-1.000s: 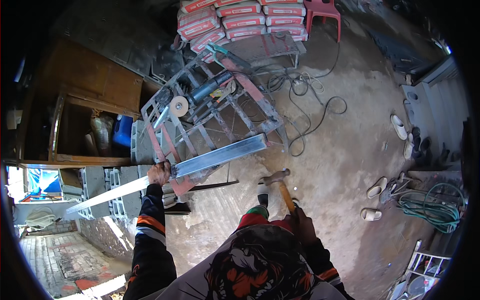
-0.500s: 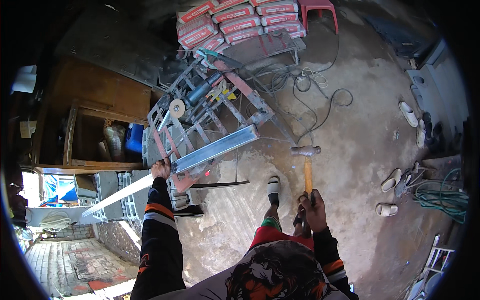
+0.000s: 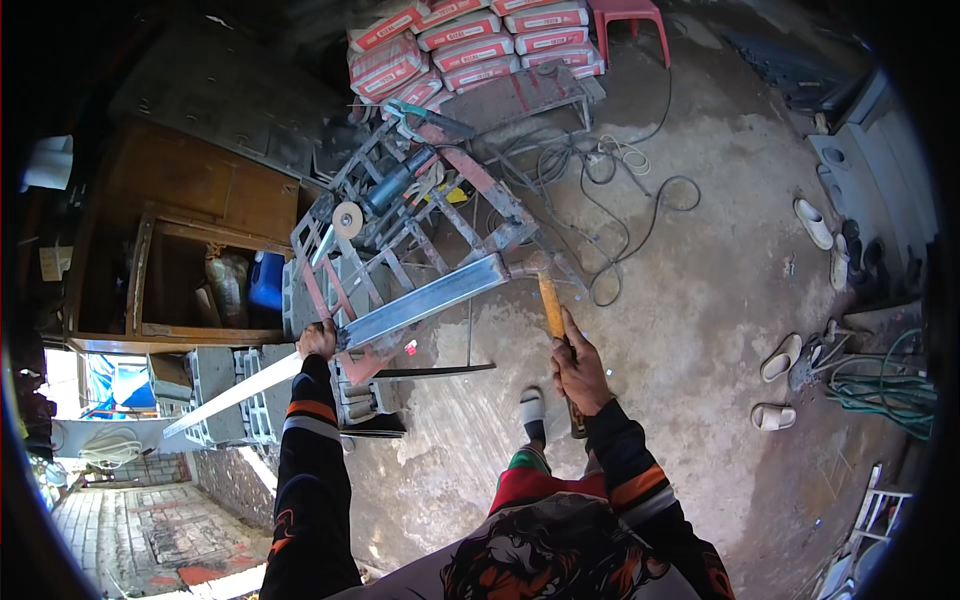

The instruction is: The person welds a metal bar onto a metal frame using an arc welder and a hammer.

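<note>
My left hand is closed around a long metal channel, which lies slantwise across a rusty metal frame. In my right hand is a hammer with a yellow-brown wooden handle. Its head is at the right end of the channel and looks to be touching it. An angle grinder with a pale disc rests on the frame, beside a glove and a yellow item. A dark thin metal strip sticks out below the channel.
Hollow concrete blocks stand under the channel's left part. Stacked bags and a red plastic stool are at the back. Black cables coil on the floor. A wooden cabinet stands left; slippers and a green hose lie right.
My right hand has swung the hammer left and up, bringing its head from apart to the channel's right end. My left hand stays on the channel.
</note>
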Demonstrator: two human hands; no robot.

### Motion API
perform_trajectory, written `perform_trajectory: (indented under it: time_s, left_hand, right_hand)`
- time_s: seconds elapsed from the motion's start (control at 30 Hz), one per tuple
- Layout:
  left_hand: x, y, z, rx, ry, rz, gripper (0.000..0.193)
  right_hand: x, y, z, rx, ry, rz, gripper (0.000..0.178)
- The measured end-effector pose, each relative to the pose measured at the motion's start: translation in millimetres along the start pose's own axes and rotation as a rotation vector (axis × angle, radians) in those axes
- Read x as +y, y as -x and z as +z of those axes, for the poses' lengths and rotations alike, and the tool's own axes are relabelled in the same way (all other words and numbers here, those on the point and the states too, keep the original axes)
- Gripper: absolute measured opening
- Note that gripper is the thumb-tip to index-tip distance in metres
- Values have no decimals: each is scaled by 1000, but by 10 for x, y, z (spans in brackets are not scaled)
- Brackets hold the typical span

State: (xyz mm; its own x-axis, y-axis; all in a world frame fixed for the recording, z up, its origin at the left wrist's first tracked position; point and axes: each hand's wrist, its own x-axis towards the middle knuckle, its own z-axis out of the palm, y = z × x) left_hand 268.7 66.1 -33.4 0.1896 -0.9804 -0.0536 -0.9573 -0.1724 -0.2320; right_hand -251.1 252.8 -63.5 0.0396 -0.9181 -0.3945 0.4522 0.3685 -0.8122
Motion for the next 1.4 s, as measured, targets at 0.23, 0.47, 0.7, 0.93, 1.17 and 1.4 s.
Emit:
perform_trajectory:
  time_s: [0.23,0.47,0.7,0.93,1.17,1.4]
  left_hand:
    - [360,100,-145,-7,114,-62,57]
    - [312,79,-209,-27,109,-128,57]
    - [244,138,-213,-29,119,-166,59]
    - [361,189,-298,-49,126,-156,61]
    - [346,141,-290,-51,112,-168,62]
    - [174,143,-208,-36,128,-178,61]
  right_hand:
    - [59,27,-144,10,103,-71,58]
    - [76,96,-63,20,103,-21,57]
    - [91,124,-24,51,46,-23,58]
    - [7,84,-2,16,65,1,59]
    - [-22,51,72,10,-18,45,58]
    - [-113,-10,69,-20,132,-24,58]
